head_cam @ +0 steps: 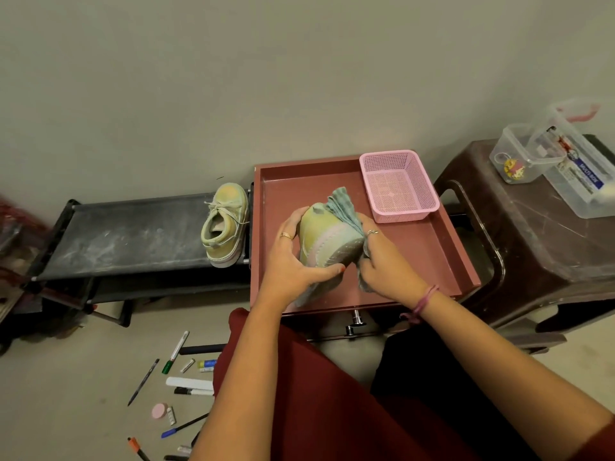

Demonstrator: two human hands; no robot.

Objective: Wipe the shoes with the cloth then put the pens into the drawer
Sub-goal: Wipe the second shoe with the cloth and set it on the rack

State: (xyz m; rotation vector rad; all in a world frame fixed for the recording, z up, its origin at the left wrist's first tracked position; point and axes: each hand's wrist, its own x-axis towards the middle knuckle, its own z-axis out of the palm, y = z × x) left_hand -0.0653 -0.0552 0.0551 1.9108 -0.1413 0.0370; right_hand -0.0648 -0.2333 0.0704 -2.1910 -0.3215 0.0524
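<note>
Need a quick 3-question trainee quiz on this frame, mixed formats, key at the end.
1. True or false: the pens already lie in the pink basket.
2. Which hand holds the cloth? A) left hand B) right hand C) neither
3. Fill in: the second shoe stands on the black ____, left of the open drawer.

Key:
1. False; they lie scattered on the floor.
2. B; it presses the cloth against the held shoe, which the left hand steadies.
3. rack
</note>
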